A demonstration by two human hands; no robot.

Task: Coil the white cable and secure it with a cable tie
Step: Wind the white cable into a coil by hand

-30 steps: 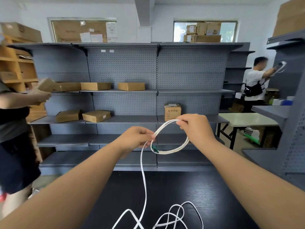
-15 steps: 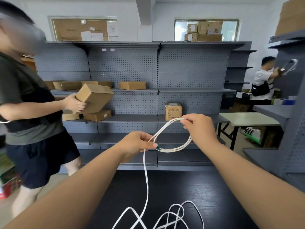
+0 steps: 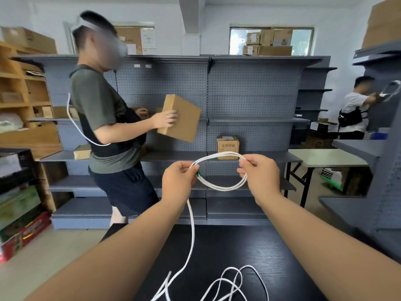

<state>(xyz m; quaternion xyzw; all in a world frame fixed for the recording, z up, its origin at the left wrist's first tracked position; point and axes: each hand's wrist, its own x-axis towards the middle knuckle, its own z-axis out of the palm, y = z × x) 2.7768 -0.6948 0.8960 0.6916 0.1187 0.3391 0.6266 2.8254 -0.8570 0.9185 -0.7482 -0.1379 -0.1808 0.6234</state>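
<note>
White cable [image 3: 219, 188] is up in front of me as a small coil, looks like two turns, held over the black worktop [image 3: 293, 257]. My left hand [image 3: 179, 181] pinches the left side of the loop, right where the green connector [image 3: 198, 173] pokes out. My right hand [image 3: 260, 177] pinches the opposite side between thumb and fingers. One strand drops from the left pinch down to the worktop, and the rest lies there in a loose heap of overlapping loops [image 3: 234, 281]. So I'd say the coiling is barely started.

What worries me:
- That heap crosses over itself, so pulling up the next length could drag a snarl along or tighten a knot.
- The turns are only held by two pinches. Loosen either one to reach for slack and the coil probably springs open.
- I can't see a cable tie anywhere, so tying off means freeing a hand while the other holds every turn.

A person carrying a cardboard box [image 3: 180, 120] is moving along the grey shelving [image 3: 249, 101] just past the worktop, so I wouldn't swing the cable wide.
</note>
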